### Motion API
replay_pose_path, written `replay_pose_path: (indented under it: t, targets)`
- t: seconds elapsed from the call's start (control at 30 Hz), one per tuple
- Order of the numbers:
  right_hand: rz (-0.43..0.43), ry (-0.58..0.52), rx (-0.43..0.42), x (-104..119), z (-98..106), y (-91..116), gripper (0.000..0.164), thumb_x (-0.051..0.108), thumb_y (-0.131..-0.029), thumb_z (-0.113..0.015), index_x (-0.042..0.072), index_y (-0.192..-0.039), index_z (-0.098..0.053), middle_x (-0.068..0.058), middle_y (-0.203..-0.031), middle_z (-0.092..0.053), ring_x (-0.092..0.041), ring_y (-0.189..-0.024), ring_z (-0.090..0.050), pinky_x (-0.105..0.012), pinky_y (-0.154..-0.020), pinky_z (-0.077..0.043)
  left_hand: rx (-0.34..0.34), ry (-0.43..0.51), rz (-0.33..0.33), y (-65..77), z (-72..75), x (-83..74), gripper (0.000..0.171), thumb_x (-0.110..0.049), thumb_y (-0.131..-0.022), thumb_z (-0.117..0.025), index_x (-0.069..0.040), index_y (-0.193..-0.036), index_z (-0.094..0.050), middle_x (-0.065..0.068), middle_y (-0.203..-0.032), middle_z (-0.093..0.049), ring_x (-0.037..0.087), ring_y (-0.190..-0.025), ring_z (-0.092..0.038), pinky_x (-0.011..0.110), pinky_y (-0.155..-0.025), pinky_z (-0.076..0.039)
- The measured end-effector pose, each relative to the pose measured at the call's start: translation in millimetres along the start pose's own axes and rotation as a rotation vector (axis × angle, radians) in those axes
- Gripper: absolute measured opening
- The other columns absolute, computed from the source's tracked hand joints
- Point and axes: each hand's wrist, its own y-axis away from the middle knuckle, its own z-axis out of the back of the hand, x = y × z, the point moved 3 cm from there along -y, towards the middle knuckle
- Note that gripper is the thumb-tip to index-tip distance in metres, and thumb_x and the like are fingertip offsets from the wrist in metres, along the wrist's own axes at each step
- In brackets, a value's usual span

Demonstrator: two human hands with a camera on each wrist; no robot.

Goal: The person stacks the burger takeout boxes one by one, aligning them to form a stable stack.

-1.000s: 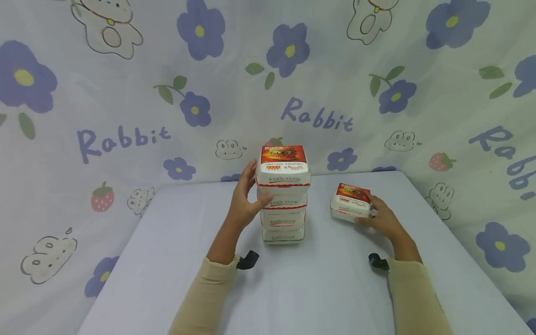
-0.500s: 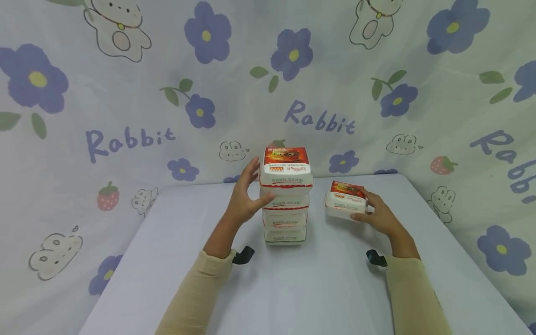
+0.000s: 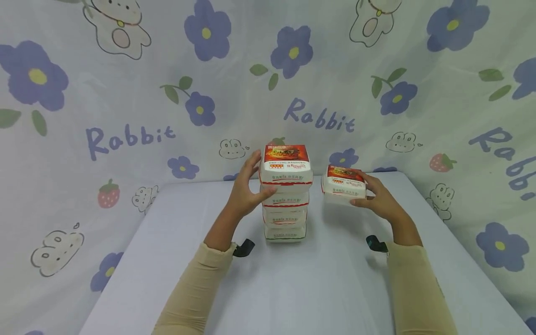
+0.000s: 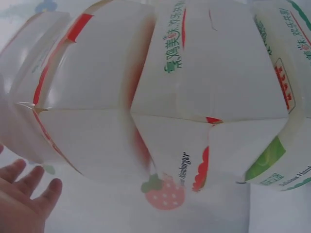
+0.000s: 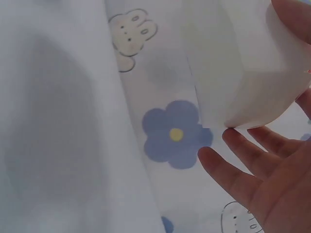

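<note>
A stack of several white burger boxes (image 3: 285, 218) stands on the table, its top box (image 3: 286, 167) showing a red lid with a burger picture. My left hand (image 3: 244, 190) is at the left side of the stack, thumb at the front near the upper boxes and fingers spread along the side. In the left wrist view those fingers (image 4: 48, 195) look straight, close to the boxes' edge. To the right of the stack my right hand (image 3: 378, 197) grips another burger box (image 3: 344, 184) by its right side, raised over the table. The right wrist view shows its plain white underside (image 5: 228, 63).
A white cloth covers the table (image 3: 318, 288). Behind it hangs a curtain (image 3: 234, 107) printed with flowers, rabbits and strawberries. A black wrist mount (image 3: 244, 248) sticks out from the left cuff, and another black mount (image 3: 377, 244) from the right.
My right hand has lifted its burger box off the table and brought it a little left, towards the stack. My left hand stays beside the stack.
</note>
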Motion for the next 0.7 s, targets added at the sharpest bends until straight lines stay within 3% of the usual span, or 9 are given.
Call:
replay_pose_path:
  t: [0.23,0.5,0.53,0.7]
  targets:
    - [0.036,-0.019,-0.009,19.6,10.1,-3.5,0.103,0.033,-0.078,-0.082,0.041,-0.155,-0.015,-0.016,-0.159,-0.011,-0.045,-0.140,-0.021,-0.060,-0.102,-0.037,-0.015,0.008,-0.009,-3.4,2.1,-4.0,0.099,-0.060,-0.080,-0.068,-0.013,-0.155,-0.023,0.003,-0.158,-0.025,0.016,-0.142,-0.026,0.042,-0.111,-0.031]
    - [0.086,-0.036,-0.010,47.7,23.4,-6.3,0.101,0.029,-0.079,-0.083,0.040,-0.155,-0.017,-0.014,-0.157,-0.013,-0.043,-0.137,-0.027,-0.057,-0.096,-0.044,-0.010,0.044,0.008,-7.5,0.8,-13.8,0.093,-0.019,-0.078,-0.076,-0.008,-0.154,-0.023,0.009,-0.158,-0.024,0.023,-0.143,-0.025,0.048,-0.111,-0.030]
    - [0.093,-0.032,-0.012,50.8,25.1,-7.1,0.101,0.030,-0.079,-0.082,0.040,-0.155,-0.017,-0.014,-0.157,-0.014,-0.043,-0.137,-0.028,-0.056,-0.096,-0.045,-0.011,0.044,0.002,-8.0,-0.2,-7.8,0.094,-0.021,-0.078,-0.076,-0.011,-0.155,-0.023,0.006,-0.158,-0.024,0.021,-0.143,-0.025,0.046,-0.111,-0.031]
    - [0.140,-0.047,-0.025,67.4,32.4,-9.4,0.099,0.025,-0.079,-0.082,0.038,-0.155,-0.019,-0.013,-0.156,-0.017,-0.043,-0.135,-0.032,-0.054,-0.093,-0.048,-0.009,0.056,-0.012,-10.1,0.5,-9.2,0.091,-0.033,-0.079,-0.076,-0.018,-0.154,-0.026,-0.003,-0.158,-0.024,0.013,-0.143,-0.023,0.042,-0.111,-0.031]
